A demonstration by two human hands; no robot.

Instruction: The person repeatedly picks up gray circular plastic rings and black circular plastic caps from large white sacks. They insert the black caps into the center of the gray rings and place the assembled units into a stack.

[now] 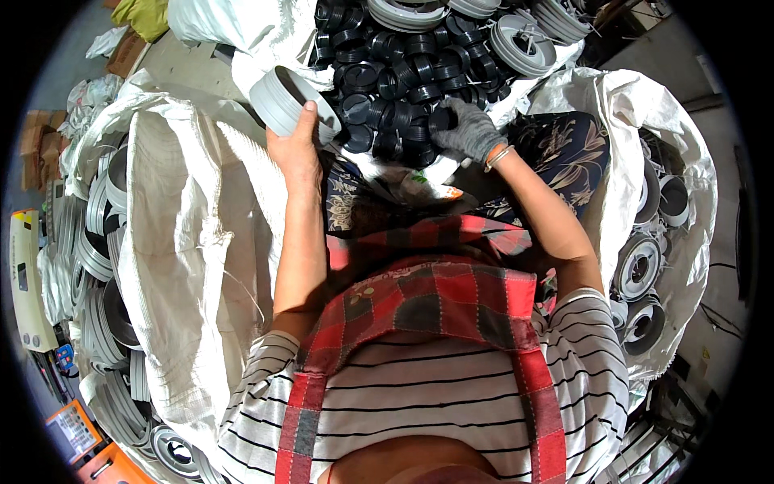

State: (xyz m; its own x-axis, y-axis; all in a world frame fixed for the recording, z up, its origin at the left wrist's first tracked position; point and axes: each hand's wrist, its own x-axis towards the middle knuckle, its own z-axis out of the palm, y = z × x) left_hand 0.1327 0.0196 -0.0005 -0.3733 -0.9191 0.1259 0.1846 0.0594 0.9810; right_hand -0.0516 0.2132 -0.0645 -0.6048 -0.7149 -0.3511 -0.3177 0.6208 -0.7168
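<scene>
My bare left hand [295, 157] grips a light grey ribbed plastic ring [276, 103], thumb over its rim and its open side tilted toward the right. My right hand [472, 131], in a grey knitted glove, is at the right edge of a heap of black round plastic caps [389, 79]. Its fingers and thumb are closed around one black cap [441, 121], partly hidden by the glove. The heap lies on white sheeting in front of my lap.
Grey flanged rings [522, 44] rest on the heap's far side. A white woven sack [173, 242] stands at my left, beside more grey rings [97, 250]. At my right another white sack [685, 153] holds grey flanged parts [639, 266]. An orange box [113, 466] sits at lower left.
</scene>
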